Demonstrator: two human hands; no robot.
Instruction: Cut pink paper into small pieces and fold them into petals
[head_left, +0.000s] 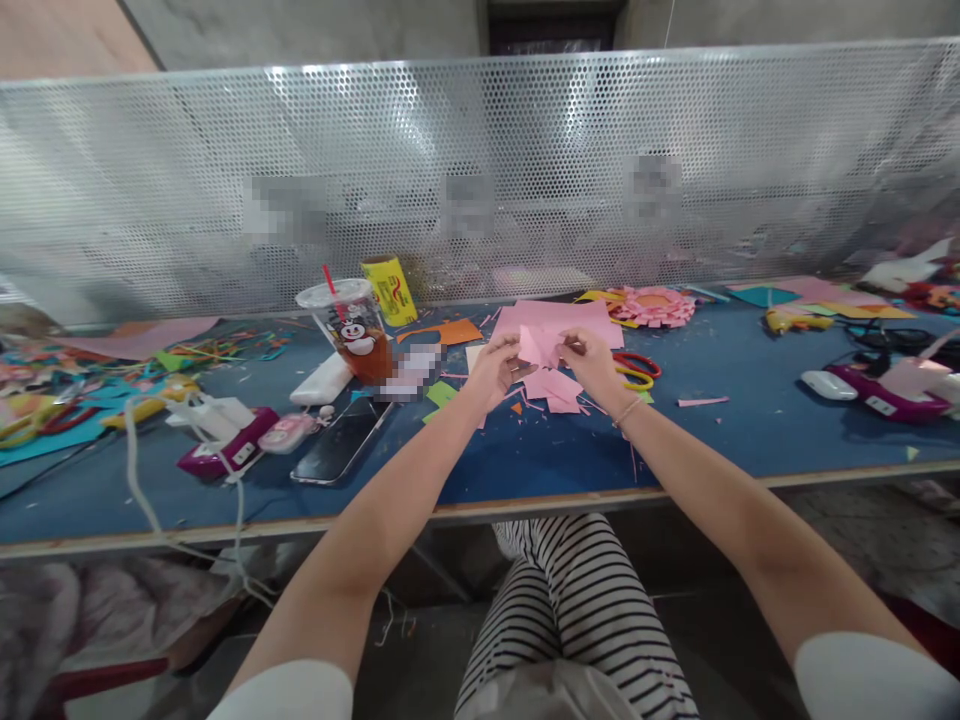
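Left hand [495, 368]: fingers pinched on a piece of pink paper [535, 345].
Right hand [589, 362]: pinches its right side, apart from the left hand.
Pink paper: between 2 hands, over the blue table [720, 440].
Scissors [652, 362]: beside the right hand.

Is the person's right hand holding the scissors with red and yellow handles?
No, those scissors lie on the blue table near the wrist, while the right hand pinches a piece of pink paper.
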